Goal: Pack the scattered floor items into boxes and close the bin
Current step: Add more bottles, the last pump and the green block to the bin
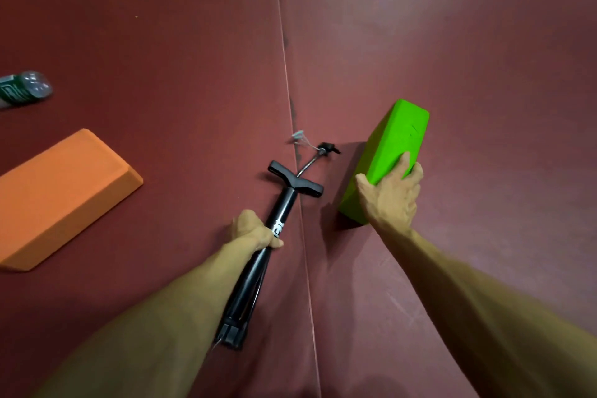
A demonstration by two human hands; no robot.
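Dark red floor mats (pixel 161 42) fill the whole view, and a thin seam (pixel 284 58) between two of them runs from 12 o'clock down to 6 o'clock. Just left of this seam, near the middle, is a black pump (pixel 286 203). Its T-handle (pixel 295 182) points to 1 o'clock and its foot (pixel 232 334) to 7 o'clock. The left hand (pixel 255 231) is closed around the barrel, a little below the handle. A thin hose (pixel 308 163) leaves the top, crosses the seam and ends in a small nozzle (pixel 326 149).

At 3 o'clock from the pump, the right hand (pixel 389 197) clamps the near end of a green block (pixel 394 145), with the fingers over the upper face. The block is tilted; I cannot tell if its low corner touches the floor.

I judge the pump to be stiff and rather heavy, with a smooth barrel that may slip, so a hold near the middle of the barrel is good for balance. The loose hose can swing and catch on something. The green block looks like foam: light, a little soft, not slippery, and one hand across its short side should be enough.

Farther out, at 9 o'clock, an orange block (pixel 61 191) of the same kind lies flat, well apart from both hands. At 10 o'clock, at the edge of the view, a plastic bottle (pixel 24 89) lies on its side. No box and no bin is in view.
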